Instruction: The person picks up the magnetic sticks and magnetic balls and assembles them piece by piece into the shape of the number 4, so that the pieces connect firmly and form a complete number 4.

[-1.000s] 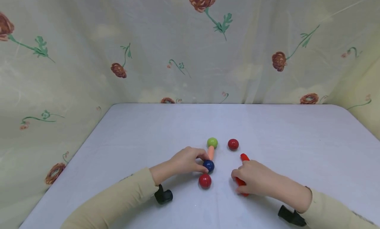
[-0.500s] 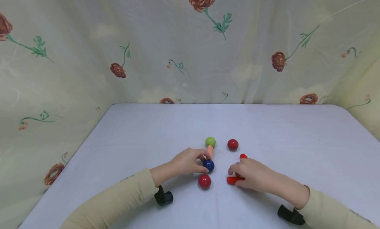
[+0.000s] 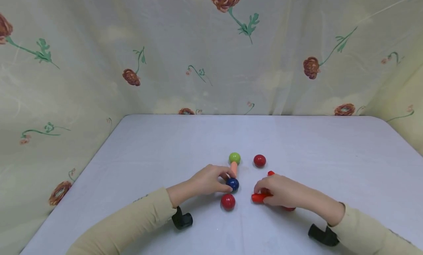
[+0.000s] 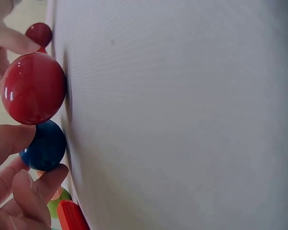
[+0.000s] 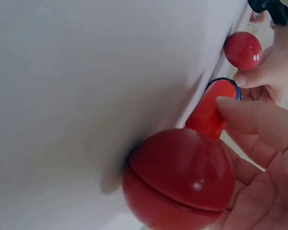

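Note:
My left hand (image 3: 209, 179) pinches a glossy blue ball (image 3: 232, 184) between thumb and fingers, at the table's middle. Just beyond it, a peach-coloured stick (image 3: 234, 169) leads to a green ball (image 3: 234, 158). A red ball (image 3: 228, 202) sits on the near side of the blue one. My right hand (image 3: 284, 190) grips a red stick (image 3: 259, 198), whose free end points left toward the blue ball. In the right wrist view a grooved dark red ball (image 5: 180, 179) is at the stick's other end; whether they are joined I cannot tell.
Another red ball (image 3: 259, 160) lies beyond the right hand. A red tip (image 3: 271, 173) shows just past its knuckles. In the left wrist view a red stick (image 4: 72, 215) lies near the green ball. A flowered curtain (image 3: 165, 64) hangs behind the white table (image 3: 185, 137).
The right hand has turned the red stick from lying lengthwise to pointing left, and moved slightly away from the table's near edge. The left hand has stayed on the blue ball.

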`<act>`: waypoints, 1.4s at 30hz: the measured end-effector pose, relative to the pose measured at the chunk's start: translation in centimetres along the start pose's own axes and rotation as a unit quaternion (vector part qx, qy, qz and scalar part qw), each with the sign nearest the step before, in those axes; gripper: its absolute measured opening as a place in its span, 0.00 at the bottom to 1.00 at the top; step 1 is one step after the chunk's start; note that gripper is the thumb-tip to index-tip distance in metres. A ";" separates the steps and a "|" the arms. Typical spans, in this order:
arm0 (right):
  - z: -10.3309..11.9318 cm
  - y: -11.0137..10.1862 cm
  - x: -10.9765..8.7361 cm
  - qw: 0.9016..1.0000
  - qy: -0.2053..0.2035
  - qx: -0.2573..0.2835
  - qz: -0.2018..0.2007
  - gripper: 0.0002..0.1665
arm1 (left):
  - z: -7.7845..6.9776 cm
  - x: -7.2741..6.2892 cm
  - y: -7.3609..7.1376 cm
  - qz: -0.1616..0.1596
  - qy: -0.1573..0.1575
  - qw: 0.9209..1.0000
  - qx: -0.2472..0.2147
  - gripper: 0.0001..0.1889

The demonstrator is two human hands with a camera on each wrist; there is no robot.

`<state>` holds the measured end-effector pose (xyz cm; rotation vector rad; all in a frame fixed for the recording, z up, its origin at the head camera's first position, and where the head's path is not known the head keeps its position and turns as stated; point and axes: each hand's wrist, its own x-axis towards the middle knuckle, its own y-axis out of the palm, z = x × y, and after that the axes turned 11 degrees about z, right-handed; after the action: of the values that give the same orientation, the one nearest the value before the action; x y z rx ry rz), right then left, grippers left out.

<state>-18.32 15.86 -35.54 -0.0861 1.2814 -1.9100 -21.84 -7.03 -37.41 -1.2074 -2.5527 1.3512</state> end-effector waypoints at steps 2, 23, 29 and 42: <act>-0.2 -0.2 0.0 0.999 -0.022 0.032 -0.001 0.14 | 0.0 0.0 0.0 0.001 -0.002 1.000 -0.003 0.14; -0.7 -0.9 2.0 0.910 0.079 0.406 0.004 0.17 | -0.6 0.3 -0.1 0.009 -0.020 0.999 -0.023 0.14; -0.6 -0.7 2.1 0.915 0.086 0.394 -0.002 0.17 | -0.5 0.4 -0.1 0.012 -0.028 0.999 -0.030 0.14; 0.0 0.0 2.5 0.921 0.114 0.371 -0.021 0.16 | -0.5 0.3 -0.1 0.014 -0.031 0.999 -0.031 0.14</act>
<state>-20.01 14.18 -36.40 0.5147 0.6136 -2.3703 -21.92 -6.56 -37.16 -1.2350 -2.6482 1.3446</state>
